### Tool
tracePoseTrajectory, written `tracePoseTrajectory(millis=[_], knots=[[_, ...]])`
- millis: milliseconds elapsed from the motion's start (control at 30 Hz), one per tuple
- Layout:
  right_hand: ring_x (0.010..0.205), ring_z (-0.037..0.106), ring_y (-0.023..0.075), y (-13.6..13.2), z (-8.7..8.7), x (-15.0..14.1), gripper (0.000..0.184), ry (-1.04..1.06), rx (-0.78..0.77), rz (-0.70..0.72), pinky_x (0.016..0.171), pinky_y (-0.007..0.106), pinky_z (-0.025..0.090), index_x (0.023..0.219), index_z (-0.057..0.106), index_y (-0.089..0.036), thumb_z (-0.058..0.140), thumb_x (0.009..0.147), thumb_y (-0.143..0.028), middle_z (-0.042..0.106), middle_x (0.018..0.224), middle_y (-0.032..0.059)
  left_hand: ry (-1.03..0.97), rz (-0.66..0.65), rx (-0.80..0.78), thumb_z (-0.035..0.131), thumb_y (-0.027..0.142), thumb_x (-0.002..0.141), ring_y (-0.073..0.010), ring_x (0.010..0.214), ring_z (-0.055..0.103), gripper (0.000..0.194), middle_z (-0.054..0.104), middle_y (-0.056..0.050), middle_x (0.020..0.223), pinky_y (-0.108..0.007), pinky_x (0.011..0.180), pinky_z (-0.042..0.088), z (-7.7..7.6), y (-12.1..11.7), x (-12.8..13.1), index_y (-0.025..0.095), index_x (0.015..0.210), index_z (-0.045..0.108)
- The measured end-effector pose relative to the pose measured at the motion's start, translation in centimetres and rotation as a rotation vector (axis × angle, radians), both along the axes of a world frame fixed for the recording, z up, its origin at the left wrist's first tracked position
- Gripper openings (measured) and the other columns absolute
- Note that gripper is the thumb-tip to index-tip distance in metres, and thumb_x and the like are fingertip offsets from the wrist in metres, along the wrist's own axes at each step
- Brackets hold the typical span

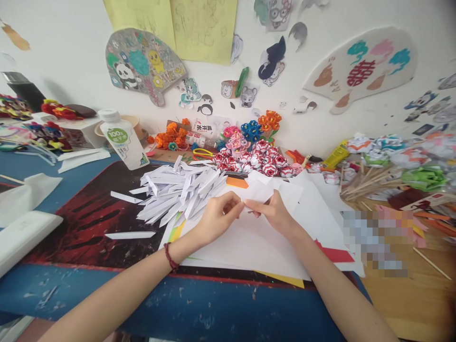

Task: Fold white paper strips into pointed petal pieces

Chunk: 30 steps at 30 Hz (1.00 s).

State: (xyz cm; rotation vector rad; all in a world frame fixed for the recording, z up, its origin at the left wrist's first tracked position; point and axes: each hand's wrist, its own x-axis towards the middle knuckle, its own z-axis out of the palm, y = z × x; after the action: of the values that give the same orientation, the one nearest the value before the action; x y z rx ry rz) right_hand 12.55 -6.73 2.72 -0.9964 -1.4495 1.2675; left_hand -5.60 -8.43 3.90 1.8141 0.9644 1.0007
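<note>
Both hands meet over a stack of white paper sheets (pixel 245 247) at the middle of the desk. My right hand (pixel 276 211) grips a small piece of white paper (pixel 261 189), thumb on its near edge and fingers behind it. At the paper's left corner, my left hand (pixel 219 213) pinches with thumb and forefinger; a dark red bracelet (pixel 170 256) circles that wrist. Left of the hands lies a loose heap of folded white paper strips (pixel 178 187). One single strip (pixel 130 235) rests apart on the dark mat.
A white bottle (pixel 123 140) stands behind the mat (pixel 96 213). Red-and-white paper flowers (pixel 263 159) and orange flowers (pixel 171 137) line the wall. Wooden sticks (pixel 370 183) and wrapped flowers (pixel 425 176) are at the right. A white box-like object (pixel 28 235) sits at the left.
</note>
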Motion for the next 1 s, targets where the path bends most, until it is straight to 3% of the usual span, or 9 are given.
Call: tracePoseTrajectory(millis=[633,1000], knots=[[0.05,0.05,0.0114,-0.6,0.6,-0.4,0.027,-0.033,-0.048,0.072,0.044,0.025,0.041,0.076,0.063,-0.014,0.076,0.071,-0.038,0.059,0.061,0.0008,0.018,0.036,0.05,0.047,0.03,0.091,-0.0114,0.061,0.054,0.021,0.058,0.001,0.065,-0.023,0.059,0.04,-0.2,0.3,-0.4,0.016,0.078,0.056],[0.049,0.05,0.0103,0.0,0.3,-0.5,0.034,-0.061,-0.053,0.052,0.046,0.024,0.038,0.085,0.062,-0.014,0.067,0.078,-0.047,0.061,0.063,0.0014,0.028,0.238,0.1,0.049,0.026,0.089,-0.0115,0.062,0.054,0.014,0.059,0.001,0.069,-0.023,0.06,0.041,-0.6,1.5,-0.8,0.017,0.08,0.055]])
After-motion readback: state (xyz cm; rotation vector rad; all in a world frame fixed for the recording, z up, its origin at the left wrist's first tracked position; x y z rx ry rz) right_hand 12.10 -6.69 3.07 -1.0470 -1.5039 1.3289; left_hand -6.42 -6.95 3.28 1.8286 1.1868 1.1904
